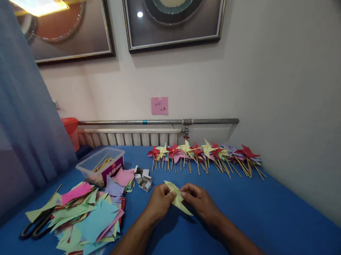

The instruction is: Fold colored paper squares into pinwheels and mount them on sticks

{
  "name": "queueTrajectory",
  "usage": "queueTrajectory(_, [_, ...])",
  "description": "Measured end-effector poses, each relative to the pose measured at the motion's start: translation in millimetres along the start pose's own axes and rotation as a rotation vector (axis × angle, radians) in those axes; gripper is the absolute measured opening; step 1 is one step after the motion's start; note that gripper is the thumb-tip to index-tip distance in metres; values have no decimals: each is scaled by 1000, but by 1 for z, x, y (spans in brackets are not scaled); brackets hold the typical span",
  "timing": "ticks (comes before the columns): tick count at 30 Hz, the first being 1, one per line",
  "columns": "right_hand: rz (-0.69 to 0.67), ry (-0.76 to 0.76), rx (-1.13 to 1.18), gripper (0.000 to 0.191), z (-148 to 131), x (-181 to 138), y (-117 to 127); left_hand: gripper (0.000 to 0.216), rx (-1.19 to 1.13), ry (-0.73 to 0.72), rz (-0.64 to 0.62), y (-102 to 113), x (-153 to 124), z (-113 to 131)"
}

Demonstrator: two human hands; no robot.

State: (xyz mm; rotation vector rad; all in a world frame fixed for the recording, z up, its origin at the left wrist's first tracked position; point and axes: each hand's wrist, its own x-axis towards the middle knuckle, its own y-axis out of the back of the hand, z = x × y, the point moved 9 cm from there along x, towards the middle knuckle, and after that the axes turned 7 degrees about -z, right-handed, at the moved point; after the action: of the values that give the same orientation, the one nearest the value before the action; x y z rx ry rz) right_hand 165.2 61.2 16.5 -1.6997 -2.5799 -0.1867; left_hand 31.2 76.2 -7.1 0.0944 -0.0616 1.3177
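A pale yellow paper pinwheel [179,201] is held between both hands above the blue cloth [251,222]. My left hand [160,200] is closed on its left side, thumb pressed near the middle. From the right, my right hand [198,198] pinches the paper close to the centre with thumb and fingers. Whether a pin sits between those fingertips I cannot tell. Just beyond my left hand stand small open white boxes [144,179]. No stick shows on this pinwheel.
Loose coloured paper [98,220] is heaped at left, beside black-handled scissors [38,226]. Behind it stands a clear plastic box [85,168] with wooden sticks [103,163]. Finished pinwheels [186,151] on sticks lie in a row along the back, near a radiator [130,137] and pipe [213,121].
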Motion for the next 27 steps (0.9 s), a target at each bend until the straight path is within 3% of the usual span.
queueTrajectory(8, [-9,-40,-30,30,10,2,-6,18,-12,44,68,3,-1,-2])
queueTrajectory(22, [59,-8,-84,25,8,4,-7,22,-188,173,71,-2,-5,-14])
queueTrajectory(27, [98,15,-89,45,12,5,-1,32,-246,192,27,-6,-8,-14])
